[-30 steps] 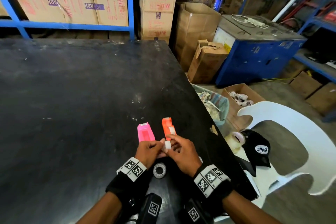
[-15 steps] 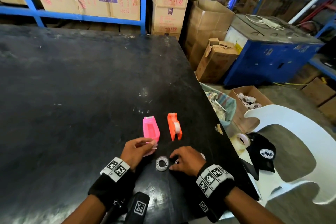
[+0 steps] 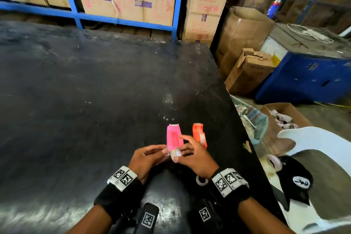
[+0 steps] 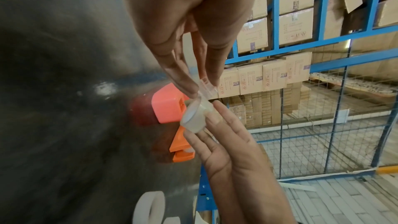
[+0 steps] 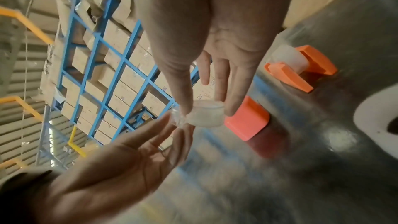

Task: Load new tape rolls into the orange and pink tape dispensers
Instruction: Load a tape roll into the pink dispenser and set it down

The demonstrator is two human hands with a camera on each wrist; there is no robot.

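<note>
While the right hand [image 3: 195, 157] pinches a tape roll [image 3: 175, 153], the left hand [image 3: 146, 157] pinches its clear spool [image 4: 207, 85]. Pink dispenser [image 3: 173, 137] and orange dispenser [image 3: 198, 134] sit just beyond.

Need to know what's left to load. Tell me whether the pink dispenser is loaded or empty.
Empty. The pink tape dispenser lies on the table with its cavity bare; the tape roll is pinched in the right hand, just short of it.

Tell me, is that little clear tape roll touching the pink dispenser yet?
Apart. The right wrist view shows the tape roll pinched in the right hand, lifted off the table, clear of the pink dispenser.
</note>
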